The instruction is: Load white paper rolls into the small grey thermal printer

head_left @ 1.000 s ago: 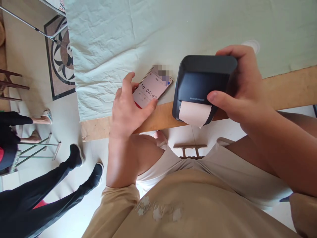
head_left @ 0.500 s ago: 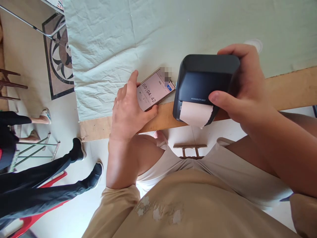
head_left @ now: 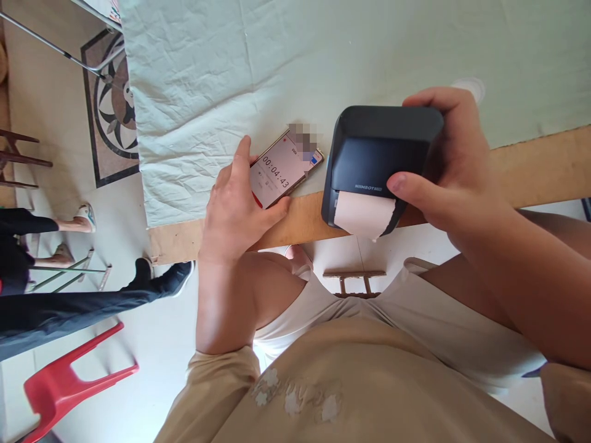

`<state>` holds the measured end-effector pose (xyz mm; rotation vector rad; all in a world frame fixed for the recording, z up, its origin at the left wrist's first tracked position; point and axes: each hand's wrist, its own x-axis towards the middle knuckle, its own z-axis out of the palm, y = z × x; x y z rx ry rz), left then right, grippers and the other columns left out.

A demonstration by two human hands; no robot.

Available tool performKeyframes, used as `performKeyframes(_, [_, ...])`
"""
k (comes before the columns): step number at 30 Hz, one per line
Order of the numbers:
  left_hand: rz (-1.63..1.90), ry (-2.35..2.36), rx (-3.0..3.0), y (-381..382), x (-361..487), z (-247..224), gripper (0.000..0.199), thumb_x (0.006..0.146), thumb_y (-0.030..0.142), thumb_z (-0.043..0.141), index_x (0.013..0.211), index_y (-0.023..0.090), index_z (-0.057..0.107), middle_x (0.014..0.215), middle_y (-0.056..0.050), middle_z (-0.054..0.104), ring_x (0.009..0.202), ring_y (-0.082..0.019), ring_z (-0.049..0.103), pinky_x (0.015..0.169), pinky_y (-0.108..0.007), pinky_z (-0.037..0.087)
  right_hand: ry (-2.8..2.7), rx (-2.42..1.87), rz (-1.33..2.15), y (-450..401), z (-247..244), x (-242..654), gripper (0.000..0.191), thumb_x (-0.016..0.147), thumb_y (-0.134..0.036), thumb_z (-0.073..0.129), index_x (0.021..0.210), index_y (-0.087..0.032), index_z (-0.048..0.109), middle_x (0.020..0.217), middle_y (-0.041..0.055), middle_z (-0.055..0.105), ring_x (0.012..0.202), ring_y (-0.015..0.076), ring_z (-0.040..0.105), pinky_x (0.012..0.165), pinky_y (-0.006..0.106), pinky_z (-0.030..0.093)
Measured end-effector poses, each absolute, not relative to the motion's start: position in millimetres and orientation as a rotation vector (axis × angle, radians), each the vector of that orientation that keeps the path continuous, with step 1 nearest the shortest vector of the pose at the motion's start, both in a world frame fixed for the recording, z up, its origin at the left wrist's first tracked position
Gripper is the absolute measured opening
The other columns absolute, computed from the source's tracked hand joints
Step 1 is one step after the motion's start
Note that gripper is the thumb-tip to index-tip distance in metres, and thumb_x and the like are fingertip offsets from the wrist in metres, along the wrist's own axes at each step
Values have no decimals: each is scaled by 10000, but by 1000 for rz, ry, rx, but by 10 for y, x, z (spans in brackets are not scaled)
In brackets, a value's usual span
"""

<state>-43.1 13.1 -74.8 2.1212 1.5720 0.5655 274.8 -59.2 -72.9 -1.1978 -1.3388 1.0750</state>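
Note:
My right hand (head_left: 455, 166) grips a black label printer (head_left: 383, 147) marked NIIMBOT, its thumb on the top face and its other fingers round the far side. A strip of pale label paper (head_left: 364, 214) sticks out of the printer's near end. The printer is over the table's front edge. To its left, a phone (head_left: 284, 169) lies screen up on the cloth, showing a timer at 00:04:43. My left hand (head_left: 233, 206) is beside the phone's left end, thumb and fingers spread around that corner. Part of the phone's left edge is hidden by the hand.
A pale green cloth (head_left: 198, 80) covers the table, leaving a bare wooden front edge (head_left: 178, 240). A round whitish spot (head_left: 475, 88) shows on the cloth. At left are a person's dark-trousered leg (head_left: 83, 314), a red plastic stool (head_left: 60, 387) and a metal frame (head_left: 95, 64).
My left hand has shifted slightly left, uncovering a red mark on the phone screen. The timer went from 00:04:42 to 00:04:43. The person at left moved their legs, exposing the red stool.

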Motion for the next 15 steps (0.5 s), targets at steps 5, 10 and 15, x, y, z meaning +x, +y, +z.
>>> performKeyframes(5, [565, 1561, 2102, 202, -632, -788, 1263, 478, 355, 1063, 1638, 482, 579, 1523, -81, 777, 1451, -547, 684, 1209, -801, 567, -1333, -1197, 1085, -593, -727, 2756, 805, 796, -801, 978, 1336, -389, 547, 1125, 19, 588, 889, 158, 579, 598, 303, 525])
performKeyframes(10, [701, 1725, 2027, 366, -751, -910, 1233, 519, 297, 1036, 1641, 402, 537, 1444, -108, 766, 1335, -495, 727, 1191, -786, 570, -1337, -1191, 1093, -618, -728, 2762, 775, 825, -795, 966, 1346, -383, 565, 1134, 13, 577, 886, 143, 561, 620, 293, 542])
performKeyframes(15, [778, 2034, 1925, 460, -785, -957, 911, 745, 415, 980, 1563, 326, 588, 1380, -135, 749, 1301, -460, 682, 1215, -806, 485, -1389, -1130, 1041, -617, -839, 2816, 707, 907, -750, 926, 1415, -401, 580, 1162, 3, 595, 925, 136, 594, 664, 279, 562])
